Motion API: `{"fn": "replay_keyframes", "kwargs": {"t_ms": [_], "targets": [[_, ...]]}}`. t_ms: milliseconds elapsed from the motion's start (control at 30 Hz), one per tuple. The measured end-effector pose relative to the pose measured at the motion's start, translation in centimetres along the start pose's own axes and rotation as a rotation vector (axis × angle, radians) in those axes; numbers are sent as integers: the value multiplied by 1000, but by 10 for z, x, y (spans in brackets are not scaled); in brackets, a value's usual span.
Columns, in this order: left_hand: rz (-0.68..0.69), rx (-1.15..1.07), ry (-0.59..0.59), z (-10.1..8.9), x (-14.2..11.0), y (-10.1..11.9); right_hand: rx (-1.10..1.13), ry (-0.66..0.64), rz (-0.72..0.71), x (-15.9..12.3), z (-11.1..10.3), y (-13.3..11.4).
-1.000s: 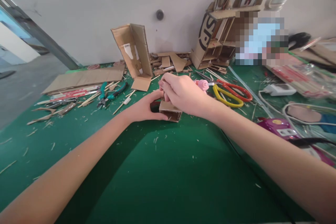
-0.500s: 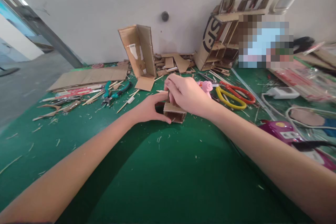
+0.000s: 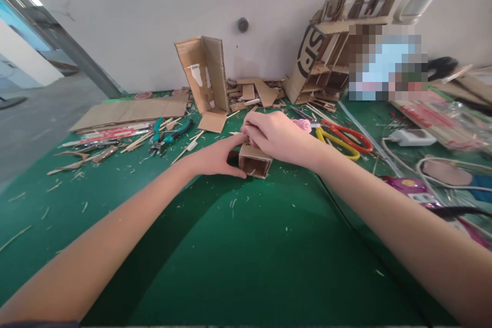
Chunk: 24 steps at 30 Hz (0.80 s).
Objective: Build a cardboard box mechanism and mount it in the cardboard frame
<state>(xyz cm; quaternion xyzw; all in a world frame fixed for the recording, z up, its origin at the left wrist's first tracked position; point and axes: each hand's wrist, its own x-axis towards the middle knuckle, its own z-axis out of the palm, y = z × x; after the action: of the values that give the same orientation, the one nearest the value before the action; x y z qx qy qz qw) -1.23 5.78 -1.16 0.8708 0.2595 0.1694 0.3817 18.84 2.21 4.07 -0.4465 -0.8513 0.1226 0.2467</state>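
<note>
A small open-ended cardboard box (image 3: 255, 162) rests on the green tabletop, its opening facing me. My left hand (image 3: 219, 156) curves round the box's left side, the thumb at the lower front corner and the fingers reaching behind. Over the box's top and back, my right hand (image 3: 272, 136) is closed in a pinch. Whatever lies between its fingertips is mostly hidden; a thin light-brown tip pokes out above them. Just beyond the right wrist lies a pink glue gun (image 3: 303, 124), partly covered by that hand.
Scissors with red and yellow handles (image 3: 346, 138) lie to the right, before a purple device (image 3: 411, 187) with cables. Teal-handled pliers (image 3: 157, 136) and sticks are at left. A tall folded cardboard piece (image 3: 215, 72) and a cardboard shelf (image 3: 307, 61) stand along the wall.
My right hand has dipped slightly over the box, and the brown piece that showed under its fingers is now mostly covered. My left thumb has shifted a little left along the box's corner.
</note>
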Motion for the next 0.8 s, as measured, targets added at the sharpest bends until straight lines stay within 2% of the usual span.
{"fn": "replay_keyframes", "kwargs": {"t_ms": [100,367,467,533,633,733,800], "targets": [[-17,-127,41,4,1,-1,37,38,45,1,2,4],[65,-493,56,11,2,-12,51,163,178,4,6,10],[30,-631,79,11,0,-11,91,202,265,5,2,9],[-16,-730,137,12,0,-9,203,196,335,6,-3,8],[-73,-842,280,14,3,-3,504,160,485,9,-5,7],[-71,-878,422,20,6,2,807,133,575,10,5,10],[-25,-846,533,25,8,3,938,165,550,10,17,13]]}}
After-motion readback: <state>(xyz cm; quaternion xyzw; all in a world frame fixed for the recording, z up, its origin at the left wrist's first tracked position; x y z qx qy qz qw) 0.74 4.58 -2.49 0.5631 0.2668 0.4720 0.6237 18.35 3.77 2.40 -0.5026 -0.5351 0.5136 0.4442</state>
